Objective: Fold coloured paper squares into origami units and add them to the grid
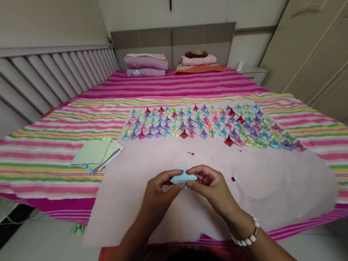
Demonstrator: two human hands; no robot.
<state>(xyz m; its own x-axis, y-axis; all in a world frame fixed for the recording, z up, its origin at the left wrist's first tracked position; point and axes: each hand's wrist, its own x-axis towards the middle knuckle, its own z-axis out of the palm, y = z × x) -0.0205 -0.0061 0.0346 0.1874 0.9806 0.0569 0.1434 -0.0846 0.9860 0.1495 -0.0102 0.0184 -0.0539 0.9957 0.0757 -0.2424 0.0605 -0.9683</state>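
Note:
Between my two hands is a small light-blue origami paper piece (183, 178), folded flat with pointed ends to left and right. My left hand (162, 192) pinches its left side between thumb and fingers. On the other side my right hand (210, 186), with a white beaded bracelet on the wrist, grips it the same way. Both thumbs press along the near edge, hiding part of the folds. Beneath the hands lies a large pale pink sheet (131, 197). Farther back on it stand rows of small folded paper pieces (189, 122) in many colours.
A stack of green, blue and white paper squares (95, 153) lies at the left on the striped bedspread (35, 154). Small red scraps (233, 179) dot the sheet. Folded bedding (146, 64) and pillows sit by the headboard (155, 40). Crumpled green paper (78, 229) is on the floor.

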